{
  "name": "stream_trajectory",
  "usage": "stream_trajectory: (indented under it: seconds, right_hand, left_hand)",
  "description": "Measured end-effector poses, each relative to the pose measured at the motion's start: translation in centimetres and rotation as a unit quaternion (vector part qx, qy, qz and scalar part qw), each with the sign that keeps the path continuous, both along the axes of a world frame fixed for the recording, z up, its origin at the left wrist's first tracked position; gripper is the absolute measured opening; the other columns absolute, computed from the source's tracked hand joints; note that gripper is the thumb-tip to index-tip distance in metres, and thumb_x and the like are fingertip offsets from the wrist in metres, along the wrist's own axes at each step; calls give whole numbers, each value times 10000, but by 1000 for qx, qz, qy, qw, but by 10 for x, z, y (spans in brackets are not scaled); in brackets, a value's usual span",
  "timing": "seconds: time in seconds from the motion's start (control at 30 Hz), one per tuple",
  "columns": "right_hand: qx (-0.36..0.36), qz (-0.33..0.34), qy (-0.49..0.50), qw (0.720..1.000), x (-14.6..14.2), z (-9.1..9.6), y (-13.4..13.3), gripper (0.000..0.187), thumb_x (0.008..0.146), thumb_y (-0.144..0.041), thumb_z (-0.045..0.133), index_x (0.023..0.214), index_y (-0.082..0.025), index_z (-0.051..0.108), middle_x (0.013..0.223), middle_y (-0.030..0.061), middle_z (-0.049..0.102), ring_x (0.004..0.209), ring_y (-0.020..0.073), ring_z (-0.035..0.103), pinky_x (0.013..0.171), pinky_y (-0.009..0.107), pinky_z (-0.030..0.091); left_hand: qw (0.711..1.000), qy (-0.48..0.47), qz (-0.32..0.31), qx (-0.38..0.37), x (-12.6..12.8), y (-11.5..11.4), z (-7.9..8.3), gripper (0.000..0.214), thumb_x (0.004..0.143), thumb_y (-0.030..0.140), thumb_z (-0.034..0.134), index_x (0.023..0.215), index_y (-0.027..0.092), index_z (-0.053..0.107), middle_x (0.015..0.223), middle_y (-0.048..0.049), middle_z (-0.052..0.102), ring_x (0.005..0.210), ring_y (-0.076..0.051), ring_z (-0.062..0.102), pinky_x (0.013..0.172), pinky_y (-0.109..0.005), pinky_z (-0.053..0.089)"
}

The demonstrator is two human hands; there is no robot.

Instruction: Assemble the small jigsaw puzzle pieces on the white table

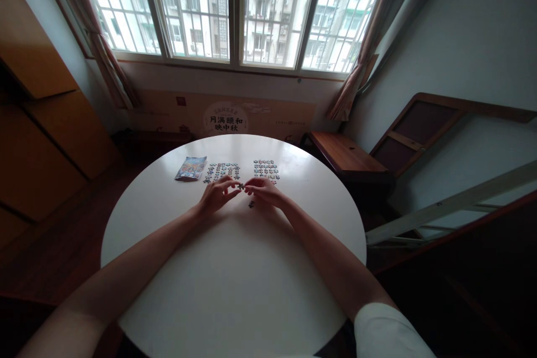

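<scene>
My left hand and my right hand meet over the middle of a round white table. Both pinch a small dark puzzle piece between their fingertips. Another loose piece lies on the table just under my right hand. Behind the hands lie two groups of several puzzle pieces laid out in rows, a left group and a right group. A small printed puzzle packet lies to the left of them.
A low wooden side table stands to the right behind the round table. A framed board leans on the right wall. Wooden cabinets line the left side. A barred window with curtains fills the back wall.
</scene>
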State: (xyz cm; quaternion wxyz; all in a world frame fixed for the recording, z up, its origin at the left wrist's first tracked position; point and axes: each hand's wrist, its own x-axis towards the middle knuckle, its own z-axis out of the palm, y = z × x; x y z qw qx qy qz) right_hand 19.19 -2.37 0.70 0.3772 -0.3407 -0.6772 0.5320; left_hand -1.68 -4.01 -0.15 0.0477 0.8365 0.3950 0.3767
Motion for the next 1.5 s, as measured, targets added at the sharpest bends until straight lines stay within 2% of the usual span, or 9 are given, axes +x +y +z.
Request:
stream_trajectory:
  seconds: [0.13,0.23,0.5,0.93,1.07,1.17,1.5]
  right_hand:
    - [16,-66,26,997,-7,-9,3,376,635,-438,723,854,-142,648,668,20,641,584,107,561,584,249,470]
    - [28,-83,37,995,-11,-15,6,371,614,-434,733,833,-148,644,664,19,637,587,110,564,590,251,473]
    - [76,-74,2,994,-12,-24,11,350,645,-452,710,816,-150,662,703,31,638,605,113,557,589,247,470]
    - [103,-91,-2,991,-12,-21,9,278,663,-404,689,736,-136,670,638,26,628,557,109,539,550,240,447]
    - [101,-104,10,989,-13,-22,9,261,657,-387,693,721,-136,673,612,19,623,545,106,536,535,234,446]
    - [100,-106,4,989,-13,-22,9,247,660,-373,693,722,-135,676,611,17,623,543,106,538,530,233,448]
    - [105,-96,-17,990,-12,-18,7,214,677,-334,676,733,-127,671,620,17,619,557,109,541,546,241,451]
  left_hand:
    - [999,-28,32,-21,-1,0,1,314,839,438,535,989,196,669,879,-30,613,544,-62,519,543,-200,425]
    - [998,-37,40,-29,-1,0,1,314,831,443,539,975,198,672,857,-22,608,543,-66,513,530,-199,419]
    - [999,-20,22,-33,0,-1,2,302,830,436,540,932,189,681,818,-21,615,537,-66,517,532,-196,414]
    - [998,-28,16,-47,1,-2,3,292,803,423,564,977,210,662,805,0,619,529,-66,528,529,-193,427]
    - [997,-53,41,-49,2,-3,3,200,798,346,548,853,187,656,774,3,618,520,-65,526,510,-188,416]
    - [997,-53,34,-48,1,-1,1,155,785,296,544,790,181,647,769,0,622,535,-69,536,512,-186,413]
    - [998,-37,4,-60,0,5,-3,202,820,344,548,857,192,675,766,-2,637,551,-74,534,562,-189,430]
